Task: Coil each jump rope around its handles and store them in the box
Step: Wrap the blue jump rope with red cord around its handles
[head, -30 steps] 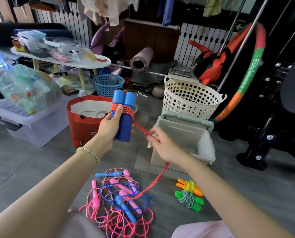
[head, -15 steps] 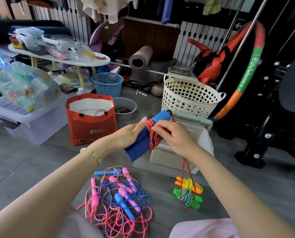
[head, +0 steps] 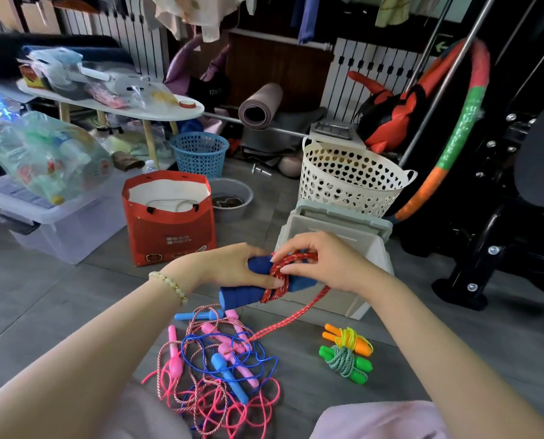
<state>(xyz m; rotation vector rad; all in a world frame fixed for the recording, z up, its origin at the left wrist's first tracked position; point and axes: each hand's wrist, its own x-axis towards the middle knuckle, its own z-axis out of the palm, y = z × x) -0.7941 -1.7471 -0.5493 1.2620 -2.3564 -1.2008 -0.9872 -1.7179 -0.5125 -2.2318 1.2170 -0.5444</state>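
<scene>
Since the earlier frame the handles [head: 242, 296] have dropped lower and lie flatter, held in the air just in front of the box [head: 337, 307], and the rope [head: 280, 274] tail now trails down-left to the pile [head: 220, 365] on the floor instead of hanging over the two coiled ropes [head: 346, 350]. Judged from appearance, the handles are light, soft foam that gives under pressure. The cord is limp, braided and not slippery, so wraps should stay put only while kept taut. Best hold: the bare handle ends clear of the wraps, with the cord pinched close to the coil. Left hand [head: 232, 267] is clamped round both handles, thumb against the wraps. Right hand [head: 324, 264] has its fingers curled, pinching a loop of rope above the coil. Whether that loop is being tucked under a wrap cannot be told, as the fingers hide it.
</scene>
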